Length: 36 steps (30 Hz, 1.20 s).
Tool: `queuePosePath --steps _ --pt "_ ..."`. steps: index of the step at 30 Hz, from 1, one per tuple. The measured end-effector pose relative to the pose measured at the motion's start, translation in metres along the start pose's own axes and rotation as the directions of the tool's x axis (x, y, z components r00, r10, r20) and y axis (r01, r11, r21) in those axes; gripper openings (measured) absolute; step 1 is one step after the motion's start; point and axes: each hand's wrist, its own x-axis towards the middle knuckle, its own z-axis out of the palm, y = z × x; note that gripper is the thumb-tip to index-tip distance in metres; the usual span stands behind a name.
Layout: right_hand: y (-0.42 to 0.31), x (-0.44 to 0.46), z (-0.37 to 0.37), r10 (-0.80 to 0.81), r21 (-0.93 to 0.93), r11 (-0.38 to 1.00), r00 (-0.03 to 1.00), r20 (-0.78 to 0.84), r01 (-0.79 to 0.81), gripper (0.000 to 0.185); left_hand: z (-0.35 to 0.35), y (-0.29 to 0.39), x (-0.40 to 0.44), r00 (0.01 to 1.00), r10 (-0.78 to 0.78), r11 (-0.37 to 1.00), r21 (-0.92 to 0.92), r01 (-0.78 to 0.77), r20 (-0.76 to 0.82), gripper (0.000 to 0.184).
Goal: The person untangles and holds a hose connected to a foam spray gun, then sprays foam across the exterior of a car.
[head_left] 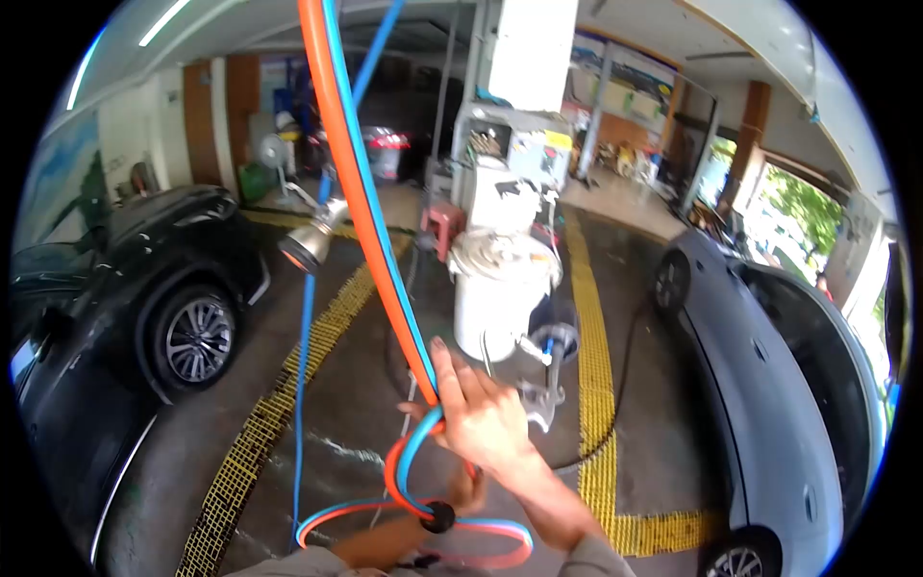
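A twin air hose [358, 183], orange and blue side by side, hangs down from above in front of me. My right hand [481, 413] is on it where it bends, the hose passing between thumb and fairly straight fingers. Below, my left hand [466, 492] is closed around a lower stretch of the hose, its fingers partly hidden by my right arm. Loops of hose curl near my waist, and a round black fitting [438, 517] sits on them.
A white bucket [492, 303] with a lid stands ahead, beside a cart holding equipment. A metal gun-like tool [312, 240] hangs at left near a blue hose [306, 356]. Yellow floor grating [588, 337] runs between a dark car [125, 288] and a grey car [769, 385].
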Motion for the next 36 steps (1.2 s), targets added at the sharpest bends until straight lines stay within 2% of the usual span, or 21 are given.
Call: queuePosePath --steps 1,2,3,6,8,9,11,13,14,16,17,20,21,23,25,27,29,30,32,35,36 --pt "-0.004 -0.003 -0.007 0.022 0.042 0.999 1.0 0.004 -0.022 0.075 0.013 0.005 -0.018 0.998 -0.04 0.999 -0.014 0.041 0.052 0.015" --pt "0.0 -0.027 0.017 0.196 0.141 0.967 0.973 0.121 -0.213 0.072 0.018 0.0 -0.015 0.997 -0.047 0.999 0.008 0.047 0.067 0.015" --pt "0.0 -0.034 0.018 0.211 0.245 0.95 0.976 -0.056 -0.191 0.075 0.027 0.006 -0.027 0.991 -0.086 0.996 0.012 0.086 0.103 0.015" --pt "0.003 -0.059 0.019 0.415 0.519 0.752 0.904 0.106 -0.406 0.03 0.021 0.011 -0.035 0.96 -0.138 0.99 0.074 0.123 0.242 0.014" --pt "-0.003 -0.065 0.007 0.42 0.577 0.702 0.897 0.137 -0.417 0.031 -0.019 0.019 -0.024 0.89 -0.172 0.978 0.184 0.102 0.422 0.014" --pt "-0.01 -0.07 0.006 0.405 0.601 0.689 0.903 0.144 -0.405 0.032 -0.074 0.034 0.0 0.736 -0.268 0.963 0.199 0.182 0.621 0.022" --pt "-0.032 -0.074 0.019 0.376 0.613 0.727 0.927 0.02 -0.308 0.032 -0.184 0.063 0.048 0.263 -0.398 0.905 0.33 0.268 0.879 0.046" --pt "-0.039 -0.068 0.023 0.424 0.659 0.657 0.902 0.08 -0.367 0.032 -0.208 0.134 0.092 0.34 -0.638 0.756 0.647 0.105 0.691 0.067" --pt "-0.044 -0.064 0.034 0.42 0.65 0.673 0.906 0.057 -0.352 0.033 -0.27 0.165 0.128 0.738 -0.272 0.956 0.259 0.135 0.618 0.069" --pt "-0.046 -0.062 0.047 0.407 0.612 0.715 0.913 0.028 -0.338 0.038 -0.306 0.189 0.158 0.782 -0.104 0.984 0.176 -0.008 0.615 0.077" --pt "-0.052 -0.054 0.061 0.333 0.609 0.762 0.94 -0.074 -0.222 0.04 -0.337 0.24 0.218 0.986 0.107 0.994 -0.007 -0.107 0.128 0.076" --pt "-0.065 -0.038 0.075 0.318 0.64 0.742 0.945 -0.078 -0.197 0.037 -0.362 0.32 0.329 0.946 0.229 0.919 -0.269 -0.287 -0.228 0.082" --pt "-0.071 -0.032 0.079 0.318 0.666 0.722 0.945 -0.079 -0.187 0.032 -0.363 0.35 0.362 0.91 0.267 0.943 -0.107 -0.314 -0.318 0.08" --pt "-0.076 -0.031 0.102 0.304 0.656 0.733 0.949 -0.079 -0.18 0.032 -0.379 0.396 0.434 0.916 0.341 0.906 -0.187 -0.38 -0.212 0.07" --pt "-0.081 -0.035 0.117 0.308 0.674 0.712 0.95 -0.045 -0.199 0.036 -0.371 0.448 0.465 0.94 0.172 0.928 -0.271 -0.254 -0.294 0.033" --pt "-0.086 -0.03 0.122 0.313 0.708 0.685 0.947 -0.074 -0.172 0.037 -0.375 0.493 0.515 0.89 0.086 0.948 -0.237 -0.211 -0.447 0.026" --pt "-0.084 -0.031 0.118 0.322 0.695 0.684 0.947 -0.016 -0.221 0.032 -0.393 0.48 0.546 0.829 0.329 0.929 -0.004 -0.371 -0.453 0.024" --pt "-0.078 -0.037 0.127 0.36 0.694 0.681 0.932 -0.042 -0.232 0.028 -0.386 0.466 0.553 0.744 0.343 0.91 0.006 -0.415 -0.573 0.024" --pt "-0.074 -0.039 0.13 0.413 0.656 0.718 0.901 -0.133 -0.233 0.023 -0.387 0.45 0.538 0.768 0.338 0.921 0.023 -0.388 -0.544 0.022" --pt "-0.06 -0.087 0.162 0.467 0.579 0.751 0.875 -0.127 -0.317 0.052 -0.385 0.381 0.481 0.785 0.409 0.912 0.243 -0.331 -0.465 0.052" --pt "-0.052 -0.099 0.163 0.479 0.554 0.763 0.867 -0.139 -0.333 0.059 -0.365 0.354 0.459 0.731 0.44 0.894 0.18 -0.41 -0.522 0.039"
